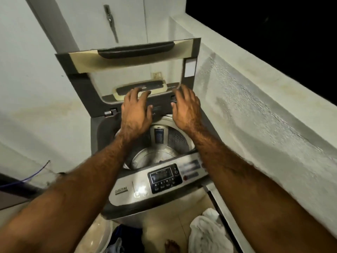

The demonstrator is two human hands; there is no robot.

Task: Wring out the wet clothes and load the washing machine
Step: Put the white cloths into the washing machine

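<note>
One grey top-loading washing machine [127, 196]; two hands, left hand [135, 114] and right hand [186, 110]; one crumpled white cloth [206, 231]; one dark blue garment [125, 233].

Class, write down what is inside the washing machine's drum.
The drum holds no visible clothes: only its bare metal base plate and a lint filter on the perforated wall. The left forearm and the control panel hide its left and near parts.
</note>
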